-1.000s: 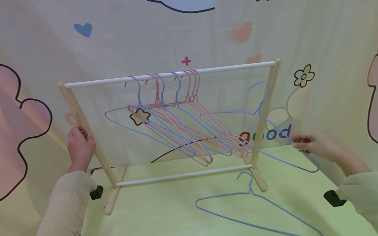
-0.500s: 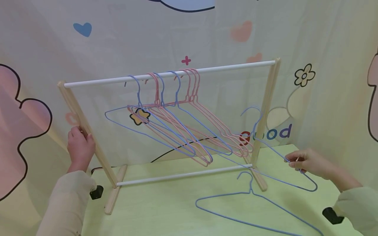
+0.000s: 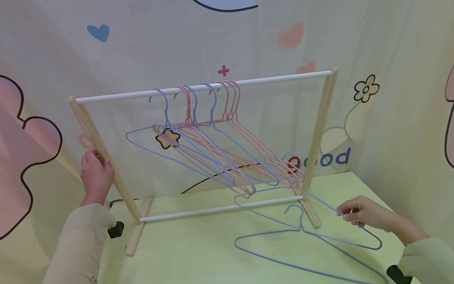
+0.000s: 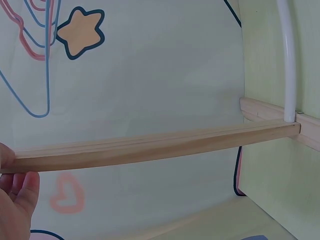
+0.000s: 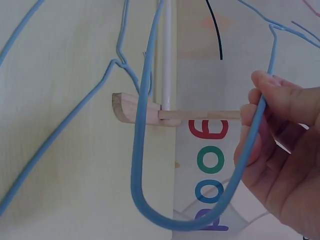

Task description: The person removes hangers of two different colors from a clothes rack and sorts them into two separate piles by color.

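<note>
My left hand (image 3: pixel 97 173) grips the left wooden upright (image 3: pixel 122 189) of a small clothes rack, thumb and fingers on either side of it. My right hand (image 3: pixel 365 213) pinches a blue wire hanger (image 5: pixel 137 165) by one sloping arm, near the rounded corner. In the head view this hanger is low at the right end of the rack, partly overlapping a second blue hanger (image 3: pixel 269 234) that lies on the table. Several pink hangers (image 3: pixel 260 145) and blue hangers (image 3: pixel 214 106) hang bunched along the middle of the white top rail (image 3: pixel 283 79).
A lower white bar (image 3: pixel 213 210) joins the rack's wooden feet (image 3: pixel 136 238) on the pale green table (image 3: pixel 177 256). Close behind the rack hangs a printed curtain (image 3: pixel 170 47) with hearts, flowers and lettering.
The right hand has come down with the blue hanger, from beside the right upright to just above the table. The left hand stays on its upright, and the hung hangers keep their places.
</note>
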Motion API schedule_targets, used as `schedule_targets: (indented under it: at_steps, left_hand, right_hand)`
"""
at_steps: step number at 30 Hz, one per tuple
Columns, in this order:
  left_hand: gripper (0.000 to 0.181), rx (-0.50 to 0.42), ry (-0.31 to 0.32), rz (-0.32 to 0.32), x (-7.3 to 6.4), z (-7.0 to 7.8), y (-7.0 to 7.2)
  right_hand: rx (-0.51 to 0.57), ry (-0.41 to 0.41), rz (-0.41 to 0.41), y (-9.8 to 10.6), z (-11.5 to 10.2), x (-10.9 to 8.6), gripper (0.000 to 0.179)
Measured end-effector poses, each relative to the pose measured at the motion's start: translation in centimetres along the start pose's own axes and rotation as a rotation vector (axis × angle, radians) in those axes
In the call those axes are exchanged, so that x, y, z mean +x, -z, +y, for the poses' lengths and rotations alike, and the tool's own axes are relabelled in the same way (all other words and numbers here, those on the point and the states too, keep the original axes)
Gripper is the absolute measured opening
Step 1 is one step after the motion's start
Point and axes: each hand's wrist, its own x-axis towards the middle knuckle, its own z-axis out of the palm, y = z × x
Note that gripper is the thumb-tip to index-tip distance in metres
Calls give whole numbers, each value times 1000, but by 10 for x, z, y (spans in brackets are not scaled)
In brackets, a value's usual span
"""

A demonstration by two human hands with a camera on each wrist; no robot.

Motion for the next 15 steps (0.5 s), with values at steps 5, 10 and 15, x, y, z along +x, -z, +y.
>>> schedule_targets:
  at_steps: [5,10,15]
  left_hand:
    - [35,-1,6,-7,0,0,0]
    - [36,0,8,-9,1,0,-1]
    - [37,9,16,-24,2,0,-1]
  right_hand:
    - [76,31,-67,-10,8,-2,13]
    - [158,40,-141,-18,13,-5,11]
    - [198,65,-189,-24,21,-7,12]
